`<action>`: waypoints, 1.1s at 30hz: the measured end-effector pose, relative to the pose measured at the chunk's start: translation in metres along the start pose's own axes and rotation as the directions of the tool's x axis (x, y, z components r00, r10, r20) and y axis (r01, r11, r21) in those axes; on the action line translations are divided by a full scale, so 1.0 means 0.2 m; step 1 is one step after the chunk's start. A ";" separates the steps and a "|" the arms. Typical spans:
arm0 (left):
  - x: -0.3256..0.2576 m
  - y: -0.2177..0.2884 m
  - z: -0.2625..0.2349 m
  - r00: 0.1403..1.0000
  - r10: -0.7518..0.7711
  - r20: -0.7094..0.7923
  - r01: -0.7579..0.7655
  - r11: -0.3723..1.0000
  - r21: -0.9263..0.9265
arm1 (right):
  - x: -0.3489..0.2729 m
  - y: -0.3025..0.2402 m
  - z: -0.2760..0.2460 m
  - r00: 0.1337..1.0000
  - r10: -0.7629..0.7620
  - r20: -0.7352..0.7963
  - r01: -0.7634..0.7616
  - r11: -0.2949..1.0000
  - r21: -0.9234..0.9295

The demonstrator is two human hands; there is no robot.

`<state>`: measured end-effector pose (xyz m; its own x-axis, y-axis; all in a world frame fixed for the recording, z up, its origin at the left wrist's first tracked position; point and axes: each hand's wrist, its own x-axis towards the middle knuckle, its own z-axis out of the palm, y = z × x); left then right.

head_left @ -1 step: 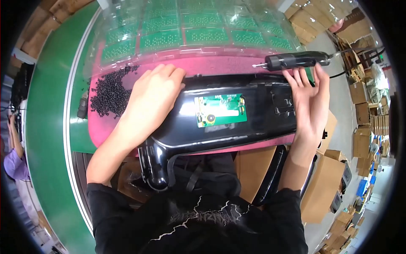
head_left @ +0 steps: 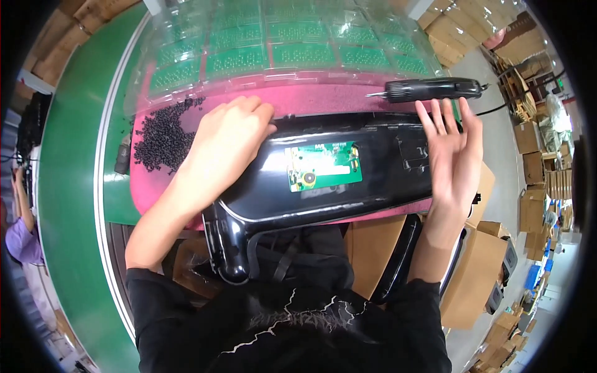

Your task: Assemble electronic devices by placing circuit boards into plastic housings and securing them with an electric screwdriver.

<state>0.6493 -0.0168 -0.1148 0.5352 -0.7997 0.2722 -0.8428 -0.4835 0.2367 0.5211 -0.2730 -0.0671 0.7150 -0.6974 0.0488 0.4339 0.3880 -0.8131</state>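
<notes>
A long black glossy plastic housing (head_left: 385,180) lies across the pink mat, with a rounded stub at its near left corner. A green circuit board (head_left: 324,177) sits in the middle of its face. My left hand (head_left: 233,133) has its fingers curled over the housing's far left edge, the fingertips partly hidden. My right hand (head_left: 456,149) is at the housing's right end, its fingers stretched out and apart, holding nothing. Just beyond those fingertips is a black electric screwdriver (head_left: 429,91), its bit pointing left and its cord running off to the right.
A pile of small black screws (head_left: 155,146) covers the left of the pink mat (head_left: 311,94). Clear trays of green circuit boards (head_left: 305,54) stand at the back. Cardboard boxes (head_left: 469,273) are by my right arm. Another person (head_left: 23,242) is at the far left.
The screwdriver has shifted slightly left and turned a little. The housing's far edge has come slightly nearer to me. My right fingers are further from the screwdriver.
</notes>
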 end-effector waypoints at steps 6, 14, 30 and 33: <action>-0.03 0.06 -0.24 0.999 0.036 -0.005 -0.036 0.996 -0.082 | -0.74 0.09 0.09 0.178 0.440 0.880 -0.145 0.896 -0.419; -0.59 -0.23 -0.56 0.533 -0.340 -0.775 0.405 0.907 -0.119 | -1.83 1.22 0.28 -0.494 -0.155 0.855 -0.321 0.947 -0.014; -1.19 -0.73 -0.74 0.334 -0.803 -0.494 -0.262 0.424 -0.867 | -2.06 1.40 0.41 0.033 0.146 0.989 -0.409 0.905 -0.120; -1.52 -1.12 -0.76 0.531 -0.422 -0.735 -0.007 0.865 -0.501 | -2.05 1.41 0.44 0.076 0.179 0.981 -0.477 0.871 -0.122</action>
<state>0.6847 0.3889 -0.1079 0.6821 0.0404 0.7301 -0.7039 -0.2342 0.6706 0.3994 0.1761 -0.2653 0.6699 0.6076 0.4268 -0.0301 0.5965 -0.8020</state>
